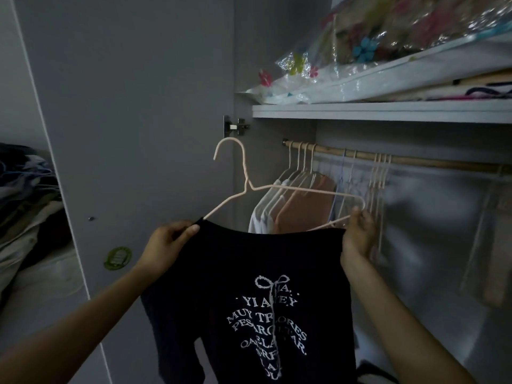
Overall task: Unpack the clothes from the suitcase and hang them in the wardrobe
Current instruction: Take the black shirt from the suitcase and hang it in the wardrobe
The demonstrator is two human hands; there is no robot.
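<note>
The shirt (249,300) is soft, light and limp; it hangs in front of the wardrobe, below the rod (415,160). The left hand (163,245) pinches its left top edge. The right hand (358,231) grips the right edge and the thin, stiff hanger (277,189). Take hold at the hanger neck. Hung clothes (291,200) and spare hangers (379,184) crowd the rod's left end; the door (124,106) stands close left.

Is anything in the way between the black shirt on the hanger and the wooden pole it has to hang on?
Nothing visible blocks it. The hanger with the black shirt is held in open air left of the rod, whose stretch between the hanger groups looks free.
</note>
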